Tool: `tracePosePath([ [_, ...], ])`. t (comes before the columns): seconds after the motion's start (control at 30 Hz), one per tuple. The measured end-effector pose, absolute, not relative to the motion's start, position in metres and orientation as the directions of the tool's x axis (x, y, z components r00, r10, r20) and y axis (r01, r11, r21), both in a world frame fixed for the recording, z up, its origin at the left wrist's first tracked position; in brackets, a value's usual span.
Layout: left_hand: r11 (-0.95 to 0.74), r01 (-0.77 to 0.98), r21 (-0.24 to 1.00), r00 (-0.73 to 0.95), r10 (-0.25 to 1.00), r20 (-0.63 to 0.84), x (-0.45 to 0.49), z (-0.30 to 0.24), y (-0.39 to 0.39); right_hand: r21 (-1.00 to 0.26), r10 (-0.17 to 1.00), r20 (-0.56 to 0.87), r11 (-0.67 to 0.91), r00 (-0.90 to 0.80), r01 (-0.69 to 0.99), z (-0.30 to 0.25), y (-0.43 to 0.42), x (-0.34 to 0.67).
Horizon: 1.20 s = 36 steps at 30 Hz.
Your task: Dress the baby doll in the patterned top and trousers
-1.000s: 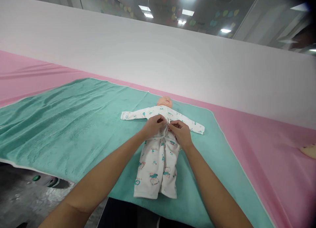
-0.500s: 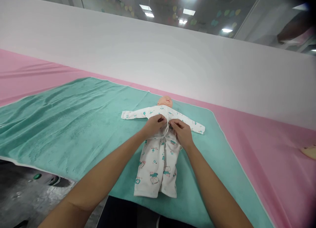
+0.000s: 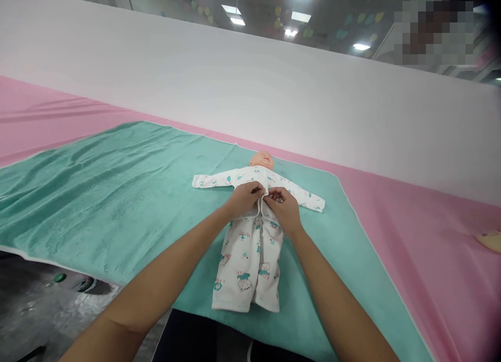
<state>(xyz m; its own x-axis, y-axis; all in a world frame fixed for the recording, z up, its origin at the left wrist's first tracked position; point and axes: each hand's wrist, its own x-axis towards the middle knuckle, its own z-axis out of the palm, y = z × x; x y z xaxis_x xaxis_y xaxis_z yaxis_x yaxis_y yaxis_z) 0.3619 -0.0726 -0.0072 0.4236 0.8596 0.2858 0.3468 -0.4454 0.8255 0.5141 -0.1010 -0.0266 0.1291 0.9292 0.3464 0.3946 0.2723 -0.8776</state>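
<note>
A baby doll [image 3: 261, 160] lies face up, dressed in a white printed jacket [image 3: 250, 174] and matching trousers [image 3: 245, 268]. Its sleeves stretch out to both sides. Over the doll's chest, my left hand [image 3: 247, 196] pinches the left front edge of the jacket near its centre opening. Close beside it, my right hand [image 3: 285, 205] pinches the right front edge, thumb and forefinger together. The white trim of the two edges runs between my fingertips. Whatever small fastener may be under the fingers is hidden.
A green towel [image 3: 156, 195] lies beneath the doll over a pink sheet [image 3: 430, 236]. Behind rises a white wall [image 3: 219, 80] topped by glass. At the far right a pale object [image 3: 489, 241] is partly cut off. Bottles [image 3: 74, 281] stand below the towel's left edge.
My right hand has shifted slightly left and down, its fingertips closer to my left hand. The jacket's front edges are now drawn nearer together. The doll lies as before.
</note>
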Motion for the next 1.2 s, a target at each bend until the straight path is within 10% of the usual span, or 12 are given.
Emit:
tracePosePath([
  [0.43,-0.442,0.441,0.781,0.348,0.886,0.306,0.364,-0.009,-0.070,-0.874,0.909,0.397,0.332,0.126,0.354,-0.029,-0.103,0.510],
  [1.2,-0.309,0.265,0.913,0.363,0.910,0.202,0.364,-0.006,-0.072,-0.994,0.991,0.080,0.088,0.103,-0.069,-0.030,-0.096,0.524],
])
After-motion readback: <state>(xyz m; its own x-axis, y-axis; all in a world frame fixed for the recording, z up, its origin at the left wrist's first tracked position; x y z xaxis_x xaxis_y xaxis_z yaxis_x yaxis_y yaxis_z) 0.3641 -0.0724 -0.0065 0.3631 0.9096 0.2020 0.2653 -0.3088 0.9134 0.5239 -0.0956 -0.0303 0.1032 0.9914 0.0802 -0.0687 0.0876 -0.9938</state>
